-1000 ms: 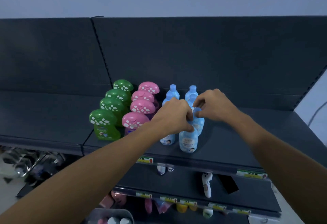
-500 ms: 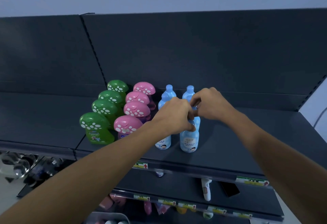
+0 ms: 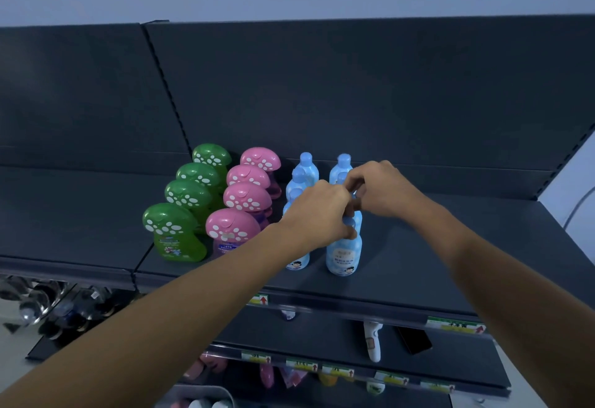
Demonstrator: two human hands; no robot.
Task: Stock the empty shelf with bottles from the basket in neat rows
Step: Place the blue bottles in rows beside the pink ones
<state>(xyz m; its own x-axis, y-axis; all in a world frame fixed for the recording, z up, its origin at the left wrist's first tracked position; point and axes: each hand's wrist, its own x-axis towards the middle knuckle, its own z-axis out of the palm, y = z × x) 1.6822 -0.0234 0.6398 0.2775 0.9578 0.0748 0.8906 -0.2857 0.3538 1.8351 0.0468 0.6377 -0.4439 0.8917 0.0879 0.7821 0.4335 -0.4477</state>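
Step in hand: the front blue bottle [image 3: 343, 256] is, by judgement, being squared up at the head of its row on the shelf [image 3: 450, 246].
Left grip [image 3: 317, 214]: it is being closed over the top of the front blue bottle, with the thumb being pressed against the neck. The bottle is standing upright directly under this grip.
Right grip [image 3: 383, 188]: the fingers are being curled down just beyond the left grip, touching it, over a blue cap in the row behind. Whether that cap is being pinched cannot be told.
Doing it well: the bottle is being held high, so it is probably being made easy to tip. Light downward pressure is being called for, with the base being slid rather than rocked. It is being lined up with the bottles beyond the grip and levelled with the half-covered bottle [image 3: 297, 264] just left of it.
Neighbours: the pink bottles [image 3: 233, 227] are standing near, left of the left grip, and the green bottles [image 3: 175, 230] further left. The forearm is being carried close past the front pink one, so a knock is being risked.
Hidden: the front caps are being covered by both grips, so the count in each blue row cannot be told.
Cut off: the basket [image 3: 209, 388] is being shown only as a rim well below the grips, and its contents are hard to make out.
Blurred: the label print is not being resolved.
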